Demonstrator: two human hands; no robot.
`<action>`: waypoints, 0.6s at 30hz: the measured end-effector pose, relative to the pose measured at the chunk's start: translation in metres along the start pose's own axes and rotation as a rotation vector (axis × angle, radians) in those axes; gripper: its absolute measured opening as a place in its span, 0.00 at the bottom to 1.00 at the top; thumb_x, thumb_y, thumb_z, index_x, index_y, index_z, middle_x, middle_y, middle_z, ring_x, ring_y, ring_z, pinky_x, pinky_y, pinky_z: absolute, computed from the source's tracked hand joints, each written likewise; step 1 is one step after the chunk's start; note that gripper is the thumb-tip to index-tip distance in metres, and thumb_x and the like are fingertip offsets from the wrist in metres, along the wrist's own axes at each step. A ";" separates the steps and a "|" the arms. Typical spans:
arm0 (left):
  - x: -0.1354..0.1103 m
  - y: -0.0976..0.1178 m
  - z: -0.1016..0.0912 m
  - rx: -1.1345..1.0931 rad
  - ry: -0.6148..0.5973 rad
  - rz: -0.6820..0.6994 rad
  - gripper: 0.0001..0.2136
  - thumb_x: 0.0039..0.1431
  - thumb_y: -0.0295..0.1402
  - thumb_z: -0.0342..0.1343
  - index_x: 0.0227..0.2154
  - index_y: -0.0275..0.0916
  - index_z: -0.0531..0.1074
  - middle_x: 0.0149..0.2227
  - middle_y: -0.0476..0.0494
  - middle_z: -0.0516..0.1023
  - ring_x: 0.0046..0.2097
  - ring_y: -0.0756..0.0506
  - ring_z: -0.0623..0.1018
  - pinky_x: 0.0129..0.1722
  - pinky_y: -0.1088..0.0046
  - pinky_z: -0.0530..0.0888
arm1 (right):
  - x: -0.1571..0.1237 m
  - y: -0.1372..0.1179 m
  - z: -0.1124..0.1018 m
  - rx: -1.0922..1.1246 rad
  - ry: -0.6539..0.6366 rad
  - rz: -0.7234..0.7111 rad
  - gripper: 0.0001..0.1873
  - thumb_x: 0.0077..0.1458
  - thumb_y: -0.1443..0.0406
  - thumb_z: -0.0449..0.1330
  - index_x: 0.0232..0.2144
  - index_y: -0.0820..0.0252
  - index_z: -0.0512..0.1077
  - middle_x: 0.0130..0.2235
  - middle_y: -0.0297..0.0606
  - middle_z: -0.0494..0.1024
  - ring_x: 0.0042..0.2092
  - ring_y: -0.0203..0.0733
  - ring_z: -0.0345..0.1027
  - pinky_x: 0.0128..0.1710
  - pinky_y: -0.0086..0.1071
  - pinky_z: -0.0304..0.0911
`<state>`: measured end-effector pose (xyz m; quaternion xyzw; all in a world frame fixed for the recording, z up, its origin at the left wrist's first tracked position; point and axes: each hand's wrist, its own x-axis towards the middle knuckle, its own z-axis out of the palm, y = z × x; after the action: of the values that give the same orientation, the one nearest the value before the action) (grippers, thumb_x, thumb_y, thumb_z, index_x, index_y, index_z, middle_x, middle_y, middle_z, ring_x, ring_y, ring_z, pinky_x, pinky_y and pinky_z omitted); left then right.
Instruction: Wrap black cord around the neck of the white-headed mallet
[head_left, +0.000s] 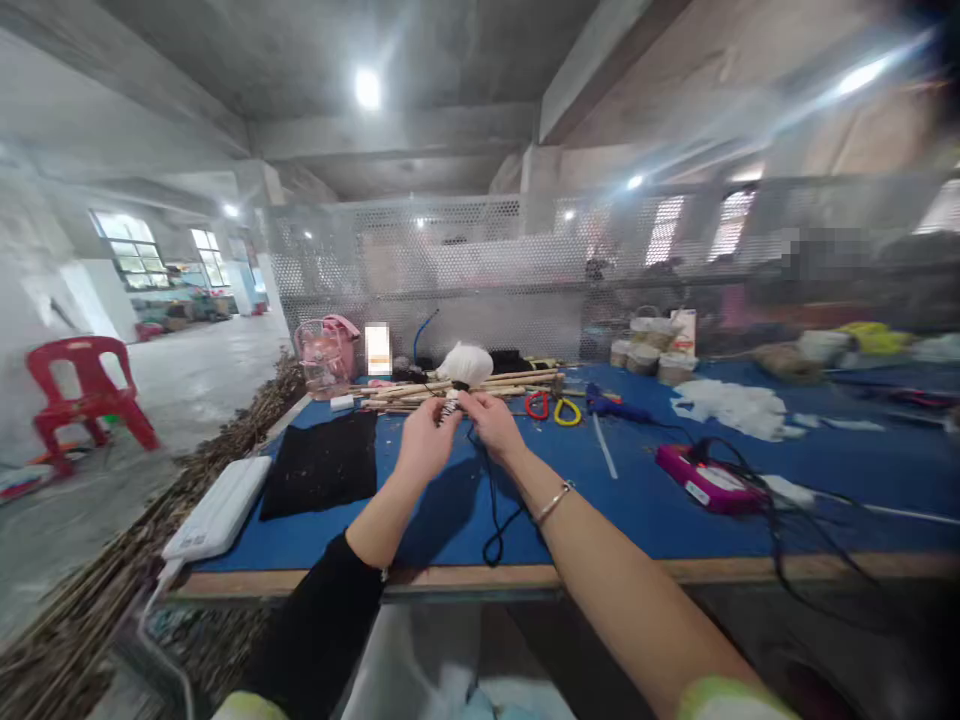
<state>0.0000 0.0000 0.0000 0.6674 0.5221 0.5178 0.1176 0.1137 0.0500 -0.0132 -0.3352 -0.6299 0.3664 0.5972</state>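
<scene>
Above the blue table, both my hands are closed around the lower part of a white, rounded bundle (pixel 465 365), its kind unclear. Black cord (pixel 489 500) winds round its narrow neck, and a loose end trails down in a loop onto the tabletop. My left hand (pixel 426 435) grips the striped stem from the left. On the other side, my right hand (pixel 491 422) pinches at the neck near the winding; whether its fingertips hold cord or stem is hidden. Behind the bundle lie several thin wooden sticks (pixel 405 395).
A black cloth (pixel 322 465) and a white power bank-like box (pixel 219 508) lie left. Right of my hands are red-handled (pixel 536 405) and yellow-handled tools (pixel 568 412), a blue glue gun (pixel 619 408), white plastic (pixel 731 408) and a magenta power strip (pixel 709 480) with cables. A perforated panel (pixel 480 250) stands behind.
</scene>
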 end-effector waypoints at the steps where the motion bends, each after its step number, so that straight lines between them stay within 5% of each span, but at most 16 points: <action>1: 0.001 0.000 -0.008 0.021 0.009 0.044 0.12 0.53 0.31 0.53 0.40 0.33 0.73 0.37 0.40 0.78 0.38 0.44 0.75 0.39 0.71 0.68 | 0.000 -0.001 -0.002 0.020 -0.009 0.018 0.22 0.47 0.51 0.55 0.14 0.60 0.58 0.15 0.26 0.53 0.19 0.29 0.44 0.19 0.27 0.41; 5: 0.002 -0.003 -0.028 0.063 0.013 0.144 0.12 0.51 0.31 0.54 0.40 0.36 0.73 0.37 0.42 0.78 0.38 0.44 0.75 0.40 0.70 0.68 | -0.003 -0.007 -0.003 0.084 -0.071 0.053 0.25 0.47 0.51 0.56 0.11 0.59 0.53 0.13 0.24 0.49 0.17 0.28 0.40 0.17 0.28 0.38; 11: -0.004 -0.011 -0.027 -0.037 0.035 0.133 0.12 0.52 0.31 0.53 0.40 0.36 0.73 0.36 0.42 0.78 0.37 0.45 0.74 0.39 0.70 0.68 | -0.011 -0.014 0.006 0.216 -0.054 0.107 0.25 0.41 0.55 0.63 0.10 0.59 0.53 0.11 0.24 0.51 0.15 0.26 0.40 0.15 0.28 0.36; 14: -0.002 -0.013 -0.027 -0.295 -0.069 0.030 0.13 0.51 0.32 0.55 0.40 0.36 0.71 0.32 0.43 0.78 0.29 0.49 0.73 0.30 0.74 0.68 | -0.010 -0.012 0.008 0.319 -0.063 0.187 0.23 0.37 0.56 0.65 0.12 0.59 0.56 0.11 0.22 0.51 0.14 0.25 0.39 0.14 0.27 0.33; 18: 0.000 -0.012 -0.034 -0.688 -0.288 -0.195 0.16 0.49 0.36 0.57 0.40 0.35 0.66 0.25 0.48 0.74 0.14 0.57 0.60 0.14 0.81 0.55 | -0.010 -0.008 0.011 0.403 -0.136 0.244 0.23 0.36 0.55 0.66 0.14 0.59 0.57 0.10 0.22 0.50 0.13 0.25 0.38 0.12 0.26 0.31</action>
<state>-0.0343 -0.0078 0.0070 0.6019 0.3570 0.5501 0.4557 0.1031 0.0372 -0.0116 -0.2574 -0.5377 0.5760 0.5594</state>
